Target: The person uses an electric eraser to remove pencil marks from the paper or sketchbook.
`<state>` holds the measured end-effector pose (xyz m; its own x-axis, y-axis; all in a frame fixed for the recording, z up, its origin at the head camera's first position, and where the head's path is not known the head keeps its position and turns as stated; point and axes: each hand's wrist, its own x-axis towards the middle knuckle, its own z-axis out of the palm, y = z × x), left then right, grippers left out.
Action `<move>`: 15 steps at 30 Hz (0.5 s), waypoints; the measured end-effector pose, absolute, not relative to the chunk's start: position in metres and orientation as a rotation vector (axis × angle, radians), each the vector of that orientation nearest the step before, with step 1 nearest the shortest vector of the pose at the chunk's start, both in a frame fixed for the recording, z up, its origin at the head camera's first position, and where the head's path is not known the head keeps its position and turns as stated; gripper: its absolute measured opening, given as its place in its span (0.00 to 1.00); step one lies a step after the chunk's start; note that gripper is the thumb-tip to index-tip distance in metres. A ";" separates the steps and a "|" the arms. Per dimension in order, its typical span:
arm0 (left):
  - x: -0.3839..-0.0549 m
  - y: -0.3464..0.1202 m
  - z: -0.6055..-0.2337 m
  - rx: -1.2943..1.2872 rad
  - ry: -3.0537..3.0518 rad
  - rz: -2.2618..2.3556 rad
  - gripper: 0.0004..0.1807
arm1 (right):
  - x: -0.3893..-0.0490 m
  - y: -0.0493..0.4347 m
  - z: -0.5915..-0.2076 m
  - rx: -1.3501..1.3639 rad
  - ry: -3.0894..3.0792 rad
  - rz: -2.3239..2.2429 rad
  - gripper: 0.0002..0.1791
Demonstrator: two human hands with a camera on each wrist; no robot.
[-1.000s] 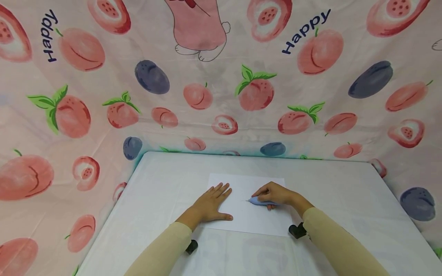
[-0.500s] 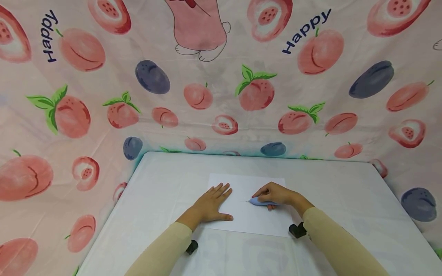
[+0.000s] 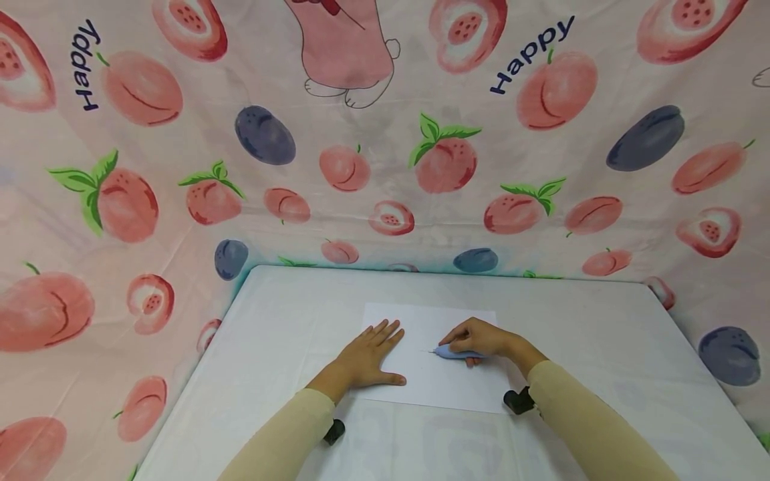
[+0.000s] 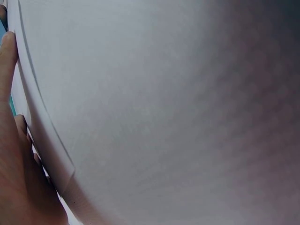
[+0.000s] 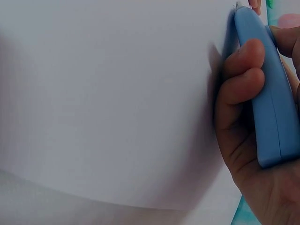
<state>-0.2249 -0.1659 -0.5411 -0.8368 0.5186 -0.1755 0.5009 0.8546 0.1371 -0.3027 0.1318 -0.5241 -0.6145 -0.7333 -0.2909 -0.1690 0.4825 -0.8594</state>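
Note:
A white sheet of paper (image 3: 421, 387) lies on the white-covered table. My left hand (image 3: 365, 359) rests on the left part of the sheet, palm down with fingers spread. My right hand (image 3: 481, 339) holds a thick blue pen-shaped tool (image 5: 274, 112), its thin pointed metal tip (image 5: 238, 6) directed left at the middle of the sheet. In the right wrist view the fingers curl round the tool's body while the thumb presses on its side. A short faint dark line shows at the tip in the head view. The left wrist view catches only the edge of my left hand (image 4: 23, 178).
The table (image 3: 289, 300) has a white cover. Peach-patterned cloth (image 3: 373, 140) hangs behind it and along its sides. Dark wrist-camera mounts (image 3: 519, 401) sit by both sleeve cuffs.

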 end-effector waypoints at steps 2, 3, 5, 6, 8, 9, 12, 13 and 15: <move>-0.225 -0.166 -0.541 0.786 2.827 0.131 0.56 | -0.302 0.132 -0.524 -0.739 2.071 -1.103 0.14; -0.225 -0.166 -0.541 0.787 2.829 0.136 0.56 | -0.302 0.132 -0.524 -0.738 2.069 -1.103 0.15; -0.225 -0.166 -0.540 0.785 2.827 0.138 0.55 | -0.302 0.132 -0.523 -0.733 2.066 -1.102 0.15; -0.225 -0.166 -0.540 0.783 2.826 0.135 0.55 | -0.302 0.132 -0.523 -0.732 2.067 -1.099 0.15; -0.225 -0.165 -0.539 0.784 2.826 0.138 0.55 | -0.302 0.131 -0.522 -0.727 2.068 -1.096 0.15; -0.224 -0.165 -0.539 0.784 2.825 0.136 0.55 | -0.302 0.131 -0.522 -0.726 2.069 -1.094 0.15; -0.224 -0.165 -0.537 0.784 2.824 0.134 0.55 | -0.301 0.131 -0.520 -0.705 2.070 -1.088 0.15; -0.224 -0.165 -0.537 0.784 2.823 0.138 0.55 | -0.301 0.130 -0.520 -0.692 2.071 -1.083 0.15; -0.223 -0.165 -0.536 0.784 2.822 0.143 0.55 | -0.302 0.130 -0.519 -0.671 2.068 -1.071 0.15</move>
<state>-0.2232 -0.1651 -0.5362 -0.8369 0.5189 -0.1741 0.4986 0.8540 0.1482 -0.3017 0.1302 -0.5193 -0.6186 -0.7050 -0.3468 -0.1232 0.5230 -0.8434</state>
